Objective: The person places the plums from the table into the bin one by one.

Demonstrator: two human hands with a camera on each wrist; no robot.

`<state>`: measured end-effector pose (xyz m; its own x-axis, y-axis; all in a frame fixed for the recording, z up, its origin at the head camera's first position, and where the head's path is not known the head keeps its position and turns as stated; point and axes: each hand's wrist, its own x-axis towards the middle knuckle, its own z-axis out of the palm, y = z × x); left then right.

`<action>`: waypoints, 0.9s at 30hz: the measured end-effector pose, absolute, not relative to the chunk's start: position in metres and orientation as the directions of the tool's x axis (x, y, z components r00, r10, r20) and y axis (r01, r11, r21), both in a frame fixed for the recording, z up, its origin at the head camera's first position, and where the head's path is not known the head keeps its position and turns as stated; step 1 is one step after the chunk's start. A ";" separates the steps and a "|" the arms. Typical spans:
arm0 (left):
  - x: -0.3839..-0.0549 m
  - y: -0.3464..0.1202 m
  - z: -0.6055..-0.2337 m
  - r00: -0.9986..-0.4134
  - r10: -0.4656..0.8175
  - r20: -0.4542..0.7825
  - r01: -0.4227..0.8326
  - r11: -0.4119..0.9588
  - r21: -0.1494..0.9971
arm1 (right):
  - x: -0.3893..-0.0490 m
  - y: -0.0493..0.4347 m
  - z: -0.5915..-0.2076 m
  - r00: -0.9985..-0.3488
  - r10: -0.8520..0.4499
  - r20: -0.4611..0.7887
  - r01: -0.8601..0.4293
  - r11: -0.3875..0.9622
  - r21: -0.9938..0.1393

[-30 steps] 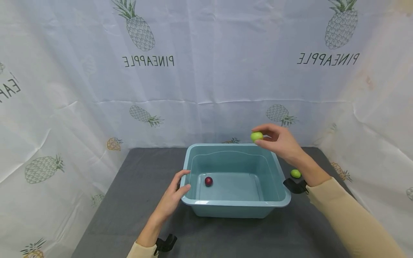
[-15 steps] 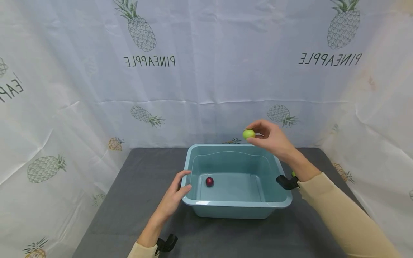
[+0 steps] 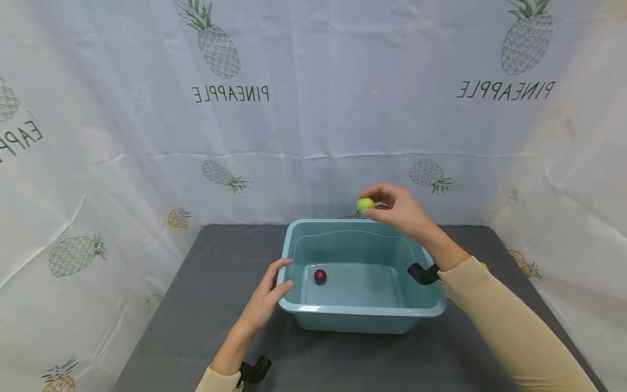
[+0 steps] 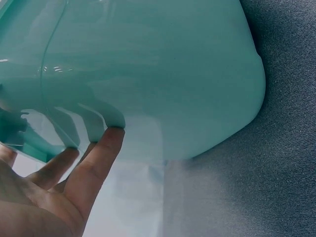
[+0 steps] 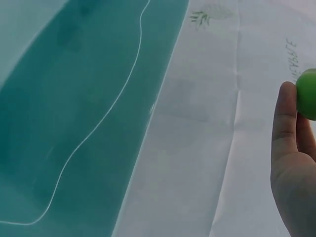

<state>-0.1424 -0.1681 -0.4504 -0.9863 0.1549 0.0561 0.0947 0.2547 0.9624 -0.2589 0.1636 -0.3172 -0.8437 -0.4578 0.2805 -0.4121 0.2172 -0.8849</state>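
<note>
Pineapple-print sheet (image 3: 333, 120) behind gray table (image 3: 230, 272)

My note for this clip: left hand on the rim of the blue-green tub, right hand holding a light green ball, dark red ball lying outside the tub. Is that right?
One error: the dark red ball lies inside the tub, on its floor, as the head view shows. The left hand and right hand are as you noted.

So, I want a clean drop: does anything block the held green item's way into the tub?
Nothing visible stands between the green item in the right hand and the open tub; the red item lies inside, toward the left.
</note>
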 end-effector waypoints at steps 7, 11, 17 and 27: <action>-0.143 -0.168 -0.450 -0.988 0.149 0.050 0.087 0.257 0.962 | -0.268 0.152 -0.322 -0.840 -0.485 0.242 -0.402 0.259 -0.878; -0.142 -0.167 -0.450 -0.988 0.147 0.052 0.089 0.257 0.962 | -0.271 0.144 -0.326 -0.837 -0.502 0.220 -0.395 0.275 -0.877; -0.142 -0.167 -0.450 -0.987 0.150 0.058 0.095 0.255 0.962 | -0.274 0.133 -0.337 -0.812 -0.542 0.216 -0.412 0.270 -0.871; -0.142 -0.167 -0.453 -0.986 0.148 0.070 0.107 0.256 0.961 | -0.276 0.117 -0.362 -0.770 -0.609 0.192 -0.438 0.285 -0.852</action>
<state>-0.1418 -0.1670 -0.4526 -0.9865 0.1483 0.0700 0.1066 0.2562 0.9607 -0.2763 0.1174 -0.3621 -0.7698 -0.6087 0.1920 -0.4383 0.2855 -0.8523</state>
